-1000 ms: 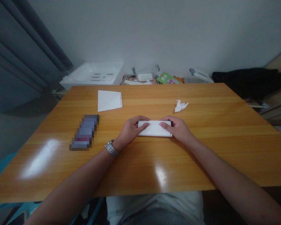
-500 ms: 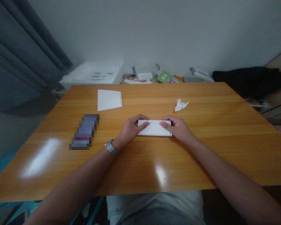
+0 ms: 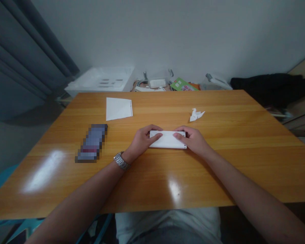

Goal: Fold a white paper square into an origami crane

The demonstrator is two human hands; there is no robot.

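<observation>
Creasing step: I see the left hand (image 3: 141, 141) and right hand (image 3: 194, 140) each holding one end of the folded paper (image 3: 167, 139), flat on the bench (image 3: 231, 162); the next move likely calls for aligned edges.

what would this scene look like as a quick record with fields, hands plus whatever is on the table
left hand: pressing on the left end of the folded paper; wristwatch on the wrist
right hand: pressing on the right end of the same paper
folded paper: white, long and narrow, flat on the table
far left: white sheet, holes along one edge
far right: small paper bird
left of hands: blurred object, lying flat
table: glossy wood
</observation>
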